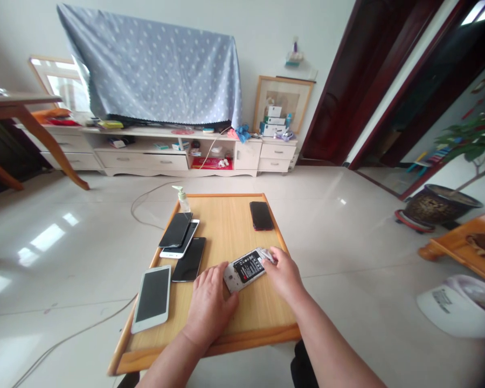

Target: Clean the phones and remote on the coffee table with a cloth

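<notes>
A phone with its back cover off [244, 269] lies face down on the small wooden table [234, 226], its battery showing. My left hand [210, 304] rests on the table with its fingers against the phone's near left end. My right hand [283, 274] is closed in a pinch on a small white wad [268, 254] pressed against the phone's far right corner; I cannot make out what the wad is. Several other phones lie on the table: a white one [152, 296] at the near left, overlapping dark ones [181, 240] behind it, and a dark red one [261, 215] at the far right.
A small pump bottle [182, 199] stands at the table's far left corner. A cable [145, 213] trails over the tiled floor. Behind are a white TV cabinet [153, 156] with a blue dotted cloth [153, 70], a wooden table [20, 116] at left, and a potted plant [440, 202] at right.
</notes>
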